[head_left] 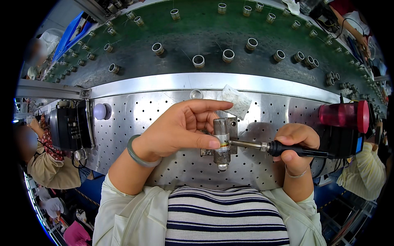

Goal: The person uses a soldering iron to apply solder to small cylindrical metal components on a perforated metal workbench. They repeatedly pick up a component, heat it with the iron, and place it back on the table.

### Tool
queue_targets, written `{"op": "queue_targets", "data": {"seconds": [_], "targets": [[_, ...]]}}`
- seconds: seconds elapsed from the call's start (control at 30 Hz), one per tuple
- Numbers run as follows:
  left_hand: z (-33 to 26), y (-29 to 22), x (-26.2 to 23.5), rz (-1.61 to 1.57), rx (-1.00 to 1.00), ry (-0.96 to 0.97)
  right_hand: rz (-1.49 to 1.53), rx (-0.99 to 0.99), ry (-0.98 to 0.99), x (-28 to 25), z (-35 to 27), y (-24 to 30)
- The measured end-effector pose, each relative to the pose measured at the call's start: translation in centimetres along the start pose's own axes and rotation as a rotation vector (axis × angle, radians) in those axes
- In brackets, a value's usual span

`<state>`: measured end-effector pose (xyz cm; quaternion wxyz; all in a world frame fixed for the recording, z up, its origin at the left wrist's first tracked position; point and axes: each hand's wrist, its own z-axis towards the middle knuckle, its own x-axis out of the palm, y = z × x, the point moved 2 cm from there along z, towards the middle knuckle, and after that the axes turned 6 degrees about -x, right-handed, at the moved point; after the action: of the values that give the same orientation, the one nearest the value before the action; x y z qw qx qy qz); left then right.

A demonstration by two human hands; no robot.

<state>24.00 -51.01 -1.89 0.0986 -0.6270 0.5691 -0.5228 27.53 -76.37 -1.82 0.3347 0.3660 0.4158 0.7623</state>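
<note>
In my right hand [297,144] is a soldering iron [273,148] with a black handle, gripped between thumb and fingers. Its metal tip points left and meets the side of a silver metal ring [222,142] with a coppery band. That ring sits around an upright-in-view metal rod [220,124], which has a rounded shiny end toward me and rests on a metal fixture block [232,134]. My left hand [184,125] is closed on the ring, thumb pressed near the band and index finger stretched out above. Its other fingertips are partly hidden behind the rod.
A stained white cloth pad [235,101] and a loose ring [196,94] lie beyond my left hand on the perforated metal table [135,119]. A red-pink container [344,113] stands right, a lilac ball [100,111] left. Several metal rings stand on the green conveyor [135,43]; other people sit at both sides.
</note>
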Motion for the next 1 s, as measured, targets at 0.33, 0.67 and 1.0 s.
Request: {"op": "queue_targets", "data": {"seconds": [0.33,0.67,1.0], "targets": [[-0.01,-0.29,0.31,-0.026,-0.013,0.048,0.059,0.029,-0.034,0.06,-0.03,0.02],[0.09,-0.3,0.52,-0.01,-0.016,0.038,0.036,0.022,-0.004,0.02,-0.02,-0.13],[0.11,-0.24,0.57,-0.006,-0.013,0.024,-0.032,-0.028,0.063,-0.39,-0.08,-0.21]]}}
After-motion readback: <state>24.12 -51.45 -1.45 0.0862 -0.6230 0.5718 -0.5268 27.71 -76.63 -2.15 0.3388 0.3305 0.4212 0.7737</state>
